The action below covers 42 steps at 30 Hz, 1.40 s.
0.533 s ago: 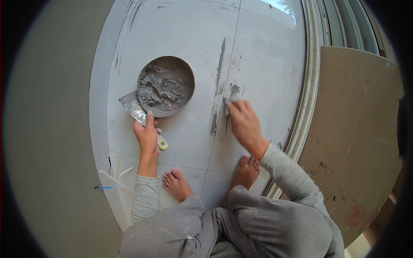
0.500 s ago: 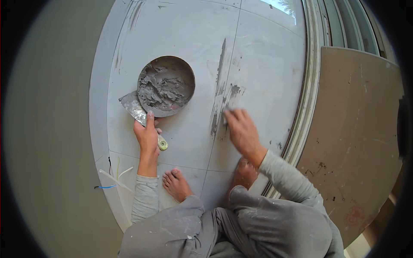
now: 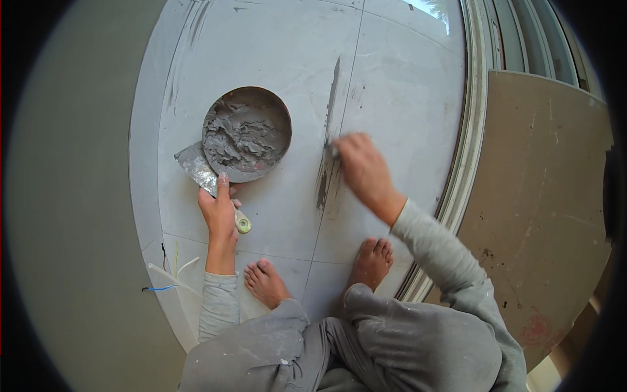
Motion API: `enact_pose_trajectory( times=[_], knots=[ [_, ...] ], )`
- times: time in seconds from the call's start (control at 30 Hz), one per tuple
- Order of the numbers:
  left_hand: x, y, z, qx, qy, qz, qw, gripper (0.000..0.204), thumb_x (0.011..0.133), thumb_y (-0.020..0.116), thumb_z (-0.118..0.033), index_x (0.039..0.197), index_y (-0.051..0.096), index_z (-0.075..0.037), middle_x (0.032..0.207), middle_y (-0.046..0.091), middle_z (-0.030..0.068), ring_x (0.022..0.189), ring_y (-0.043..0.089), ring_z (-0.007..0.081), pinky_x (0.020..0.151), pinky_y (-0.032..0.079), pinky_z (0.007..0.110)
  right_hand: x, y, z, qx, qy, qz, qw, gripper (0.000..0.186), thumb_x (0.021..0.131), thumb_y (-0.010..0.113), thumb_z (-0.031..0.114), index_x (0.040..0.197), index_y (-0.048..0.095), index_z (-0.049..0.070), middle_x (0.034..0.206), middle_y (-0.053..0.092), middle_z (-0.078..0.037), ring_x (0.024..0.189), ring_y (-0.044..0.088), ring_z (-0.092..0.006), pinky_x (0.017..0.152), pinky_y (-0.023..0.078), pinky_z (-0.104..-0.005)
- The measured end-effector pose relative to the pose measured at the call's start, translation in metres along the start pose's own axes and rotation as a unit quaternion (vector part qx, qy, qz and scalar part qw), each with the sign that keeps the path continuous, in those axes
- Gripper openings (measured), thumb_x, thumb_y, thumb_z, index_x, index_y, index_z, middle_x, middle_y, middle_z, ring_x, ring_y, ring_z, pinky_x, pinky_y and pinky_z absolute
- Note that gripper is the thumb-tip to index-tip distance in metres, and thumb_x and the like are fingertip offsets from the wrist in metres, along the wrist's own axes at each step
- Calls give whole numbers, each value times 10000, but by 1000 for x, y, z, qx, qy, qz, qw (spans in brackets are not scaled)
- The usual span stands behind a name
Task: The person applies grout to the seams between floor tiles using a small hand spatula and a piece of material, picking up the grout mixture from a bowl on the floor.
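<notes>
My left hand (image 3: 221, 212) is closed on a putty knife (image 3: 198, 171), whose pale handle sticks out below the palm. Its thumb also presses the near rim of a round bowl (image 3: 285, 121) of thick grey paste (image 3: 241, 138). To the right, my right hand (image 3: 364, 171) is closed over a small dark-edged thing at the tile joint; the fingers hide most of it, and motion blurs them. A long dark smear of paste (image 3: 333, 98) runs beside the joint, above and below that hand.
Large pale tiles (image 3: 287, 215) make up the floor. Loose wires (image 3: 171, 277) poke out at the lower left beside the wall (image 3: 72, 196). A metal door track (image 3: 457, 176) and a brown board (image 3: 535, 196) lie on the right. My bare feet (image 3: 266, 282) are close below.
My right hand has moved up and slightly left along the joint. Dark paste patches right of the joint have mostly gone. The bowl and left hand sit slightly further left in view.
</notes>
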<state>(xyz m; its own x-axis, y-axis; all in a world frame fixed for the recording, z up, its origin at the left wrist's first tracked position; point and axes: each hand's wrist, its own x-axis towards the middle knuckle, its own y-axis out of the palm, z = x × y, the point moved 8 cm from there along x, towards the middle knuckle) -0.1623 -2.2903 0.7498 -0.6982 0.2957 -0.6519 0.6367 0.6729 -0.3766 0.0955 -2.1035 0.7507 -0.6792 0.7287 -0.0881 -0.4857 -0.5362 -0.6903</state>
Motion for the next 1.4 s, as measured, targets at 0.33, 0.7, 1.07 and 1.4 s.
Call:
enact_pose_trajectory(
  times=[0.33, 0.7, 1.07, 1.4],
  knots=[
    [11, 11, 0, -6, -4, 6, 1000, 303, 1044, 638, -206, 1279, 580, -24, 1066, 647, 27, 834, 593, 116, 565, 469, 255, -18, -10, 9, 103, 9, 8, 995, 344, 765, 582, -107, 1076, 664, 14, 1004, 642, -169, 1000, 592, -378, 868, 517, -451],
    [50, -1, 16, -15, -12, -7, 1000, 292, 1041, 649, -217, 1256, 587, -28, 1045, 637, 20, 830, 586, 107, 555, 465, 251, -4, 54, -3, 17, -31, 87, 996, 342, 750, 604, -58, 1074, 646, 42, 973, 583, -139, 983, 588, -352, 843, 541, -430],
    [63, 21, -5, -11, -6, 1, 1000, 330, 1043, 646, -216, 1300, 565, -25, 1064, 648, 36, 831, 589, 116, 546, 456, 251, 88, 13, -42, -33, -127, 36, 991, 379, 782, 608, -60, 1148, 678, 9, 1109, 641, -115, 1072, 589, -304, 911, 537, -375],
    [49, 44, -6, -2, 3, 12, 1000, 334, 1042, 650, -221, 1297, 569, -21, 1064, 642, 35, 821, 586, 115, 544, 460, 248, 136, -52, -100, -54, -49, -68, 995, 271, 816, 586, -89, 1050, 688, 1, 1006, 672, -150, 998, 599, -362, 898, 506, -439]
  ],
)
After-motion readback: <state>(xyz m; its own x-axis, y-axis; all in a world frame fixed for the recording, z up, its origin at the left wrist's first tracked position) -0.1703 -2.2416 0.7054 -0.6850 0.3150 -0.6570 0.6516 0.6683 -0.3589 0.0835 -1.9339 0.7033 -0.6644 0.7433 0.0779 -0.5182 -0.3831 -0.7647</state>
